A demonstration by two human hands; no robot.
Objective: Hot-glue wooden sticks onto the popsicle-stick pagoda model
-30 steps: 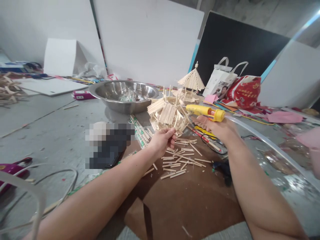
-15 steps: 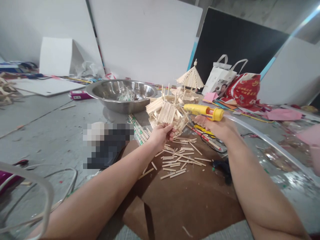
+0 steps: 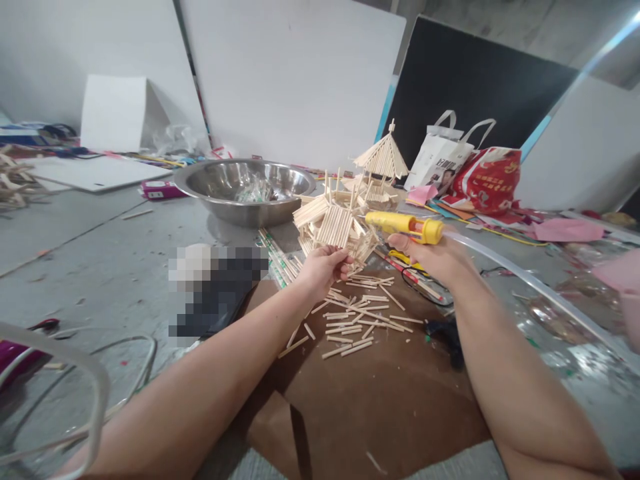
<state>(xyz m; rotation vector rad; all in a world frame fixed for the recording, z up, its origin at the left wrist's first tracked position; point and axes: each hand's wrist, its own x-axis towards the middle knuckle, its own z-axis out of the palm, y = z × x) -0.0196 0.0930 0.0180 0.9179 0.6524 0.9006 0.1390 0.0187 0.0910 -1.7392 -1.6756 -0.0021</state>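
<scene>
A yellow hot glue gun is gripped by my right hand, its nozzle pointing left at a small house model built of thin wooden sticks. A clear glue stick trails in a long curve from its back end. With fingers pinched, my left hand holds the near lower edge of the model's front slatted roof panel. Whether the nozzle touches the model is hard to make out. Below my hands, cut wooden sticks lie scattered on a brown board.
Behind stands a stick pavilion with a pointed roof. A steel basin holding clear plastic is left of the model. Bags stand at the back right. A white cable loops at the lower left, and yellow-handled pliers lie under my right hand.
My right hand and the glue gun have shifted slightly left, toward the model. My left hand keeps its pinch in nearly the same place.
</scene>
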